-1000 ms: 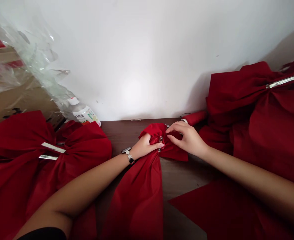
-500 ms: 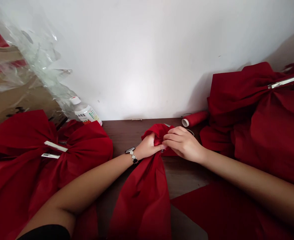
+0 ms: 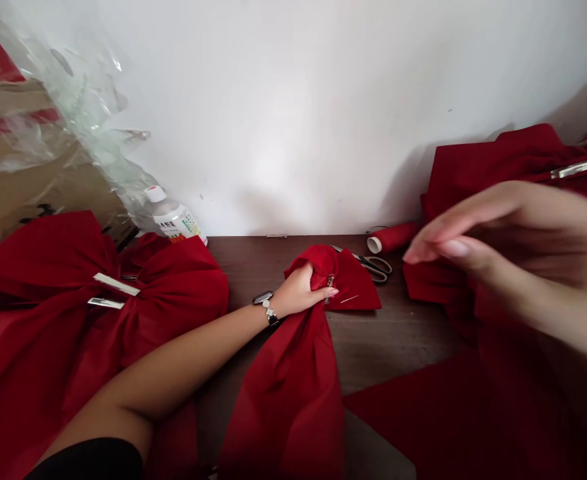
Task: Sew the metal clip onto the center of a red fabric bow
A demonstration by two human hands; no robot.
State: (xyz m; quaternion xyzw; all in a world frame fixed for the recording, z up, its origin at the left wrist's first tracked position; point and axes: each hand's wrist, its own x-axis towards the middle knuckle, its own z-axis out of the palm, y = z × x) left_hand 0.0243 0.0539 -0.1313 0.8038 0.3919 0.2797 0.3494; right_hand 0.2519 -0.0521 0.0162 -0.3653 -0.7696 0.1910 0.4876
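Observation:
Around the gathered middle of a red fabric bow (image 3: 288,393) my left hand (image 3: 298,291) is closed, its thumb pressing beside a silver clip (image 3: 330,288). The bow's long tail hangs toward me over the table. A thin, pale needle-like sliver (image 3: 350,299) lies on the flap to the right of the thumb. My right hand (image 3: 533,260) is raised close to the camera at the right, blurred, thumb and fingertips pinched together. Whatever is between those fingertips, if anything, is too small to make out. Scissors (image 3: 376,267) rest on the table just behind the bow, partly covered by it.
Another red bow with white clips (image 3: 116,285) lies at the left, by a plastic bottle (image 3: 176,217) and a cardboard box (image 3: 38,160) with clear wrap. A red thread spool (image 3: 393,238) and heaped red fabric (image 3: 478,173) are at the right. A white wall (image 3: 273,113) stands behind.
My right hand has left the bow and swung up and right toward the camera. The clip, sliver and scissors have come into fuller view. My left hand keeps its hold.

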